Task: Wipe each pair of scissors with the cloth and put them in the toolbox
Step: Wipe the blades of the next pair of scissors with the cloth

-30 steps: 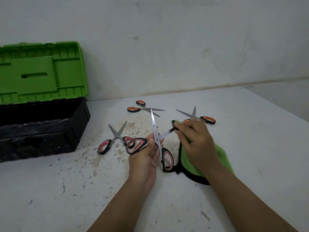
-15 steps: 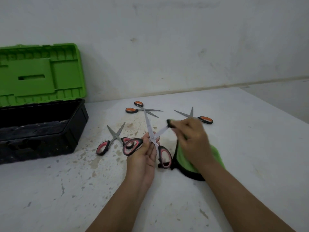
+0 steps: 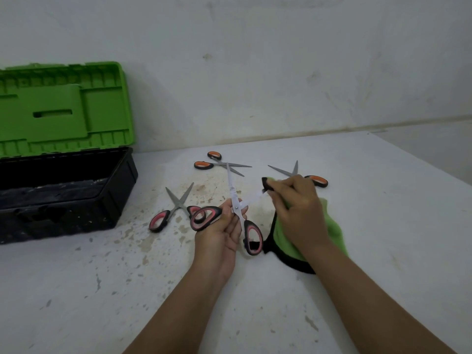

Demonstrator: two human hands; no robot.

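White table (image 3: 357,226): left hand (image 3: 219,233) grips open scissors (image 3: 236,208); right hand (image 3: 298,213) pinches cloth (image 3: 332,233).

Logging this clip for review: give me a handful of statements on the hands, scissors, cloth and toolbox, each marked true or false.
1. The toolbox lid is open. True.
2. The left hand holds open pink-handled scissors. True.
3. The right hand is empty. False: it grips the green cloth, wiping one blade.
4. Two pairs of scissors lie on the table. False: three do, the pink pair and two orange pairs.
5. The held scissors' blades are closed. False: they are spread apart.
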